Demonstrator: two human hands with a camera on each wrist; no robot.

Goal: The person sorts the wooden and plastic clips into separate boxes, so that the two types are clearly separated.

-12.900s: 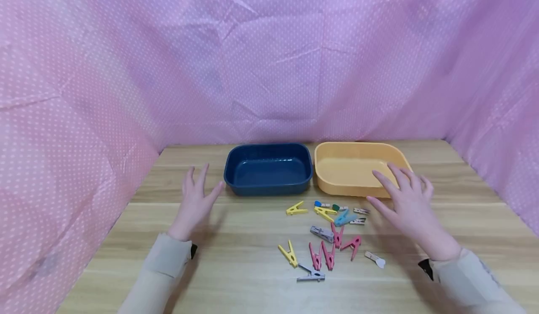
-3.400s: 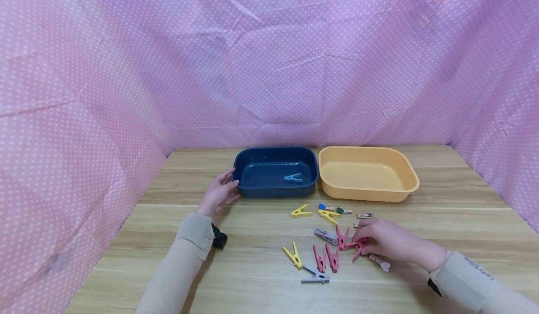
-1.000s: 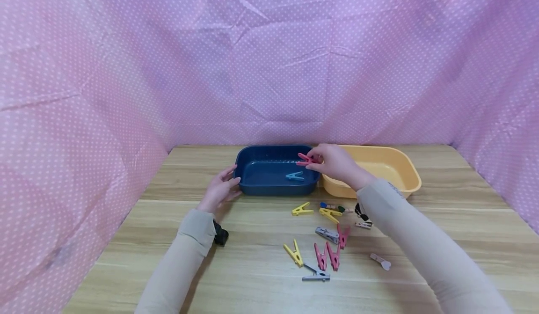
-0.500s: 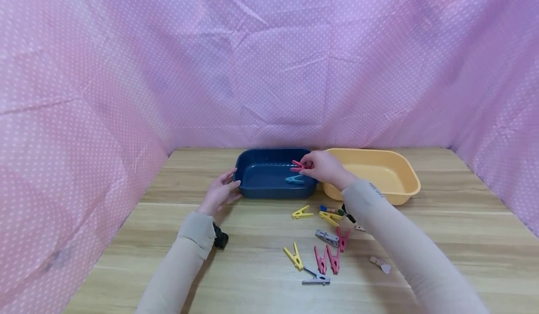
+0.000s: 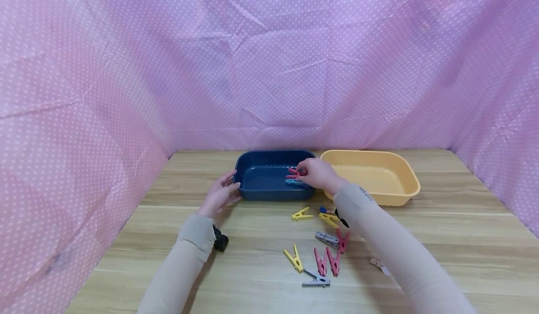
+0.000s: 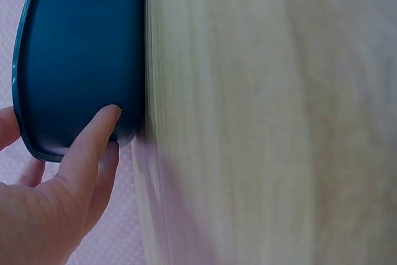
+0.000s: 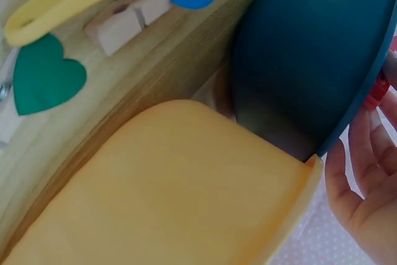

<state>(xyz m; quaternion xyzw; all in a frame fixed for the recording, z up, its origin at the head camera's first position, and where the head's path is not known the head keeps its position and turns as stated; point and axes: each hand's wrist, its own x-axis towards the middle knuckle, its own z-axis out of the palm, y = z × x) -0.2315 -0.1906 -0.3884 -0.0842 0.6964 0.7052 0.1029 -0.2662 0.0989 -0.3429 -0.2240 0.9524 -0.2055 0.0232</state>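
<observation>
My left hand (image 5: pixel 218 194) holds the left end of the dark blue plastic tray (image 5: pixel 271 195). In the left wrist view the thumb lies on the tray's outer wall, with other fingers around its end. Low inside that tray, at its right side, my right hand (image 5: pixel 318 173) pinches a pink clothespin (image 5: pixel 292 175) by one end. A light blue clothespin (image 5: pixel 290 182) lies just below it, partly covered. In the right wrist view the tray's wall hides most of the pink clothespin (image 7: pixel 376 93).
A yellow-orange tray (image 5: pixel 370 199) stands right of the blue one. In front lie yellow clothespins (image 5: pixel 301 215), pink clothespins (image 5: pixel 321 261), grey clothespins (image 5: pixel 316 279) and small wooden ones, among them one with a green heart (image 7: pixel 48 76). My right forearm covers part of the table.
Earlier, the right hand took the pink clothespin from the table and carried it over the blue tray. In the last second it has moved left and lower. The left hand stays put.
</observation>
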